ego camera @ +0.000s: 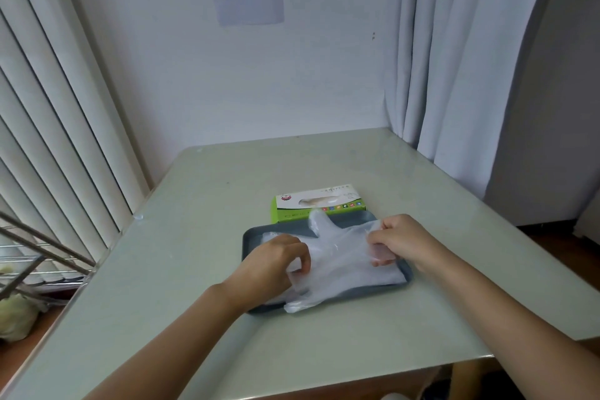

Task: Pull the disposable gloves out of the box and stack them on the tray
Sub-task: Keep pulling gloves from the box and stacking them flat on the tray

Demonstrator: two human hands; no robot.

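A green and white glove box (319,203) lies flat on the table just behind a dark grey tray (408,273). Clear plastic disposable gloves (344,266) lie spread across the tray, and the top one's thumb points toward the box. My left hand (276,265) pinches the glove's near-left part with curled fingers. My right hand (401,242) pinches the glove's right edge over the tray's right side, some fingers showing through the plastic. How many gloves lie in the stack is unclear.
The pale green table (201,269) stands against a white wall, with vertical blinds (58,127) on the left and a white curtain (454,68) on the right. A metal rack (35,256) sits beyond the table's left edge.
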